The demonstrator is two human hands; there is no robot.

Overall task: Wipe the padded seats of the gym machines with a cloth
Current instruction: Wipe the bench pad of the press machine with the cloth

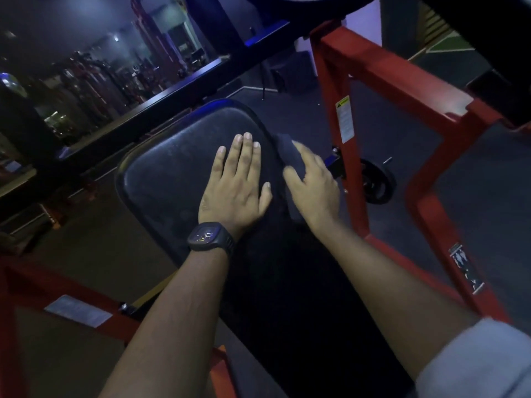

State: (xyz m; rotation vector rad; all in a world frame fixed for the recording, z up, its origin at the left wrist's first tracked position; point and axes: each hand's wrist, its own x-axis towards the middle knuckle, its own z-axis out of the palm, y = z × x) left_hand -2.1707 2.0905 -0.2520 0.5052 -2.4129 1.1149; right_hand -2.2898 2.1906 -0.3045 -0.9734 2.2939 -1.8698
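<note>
A red steel frame [382, 79] flanks the black padded seat [172, 168]: left hand [235, 185] flat, fingers straight; right hand [316, 191] grips dark cloth [290, 153].

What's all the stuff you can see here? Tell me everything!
padded seat: one, black, in the middle, under the hands
cloth: one, dark grey, at the seat's right edge
machine frame: one, red, around the seat
warning label: one, white and yellow, on the frame's upright
weight plate: one, black, low down, right of the seat
watch: one, black, on the left wrist
sleeve: one, light grey, on the right arm, bottom right
left hand: one, flat on the seat, fingers straight
right hand: one, on the cloth, too blurred to see its grip
</note>
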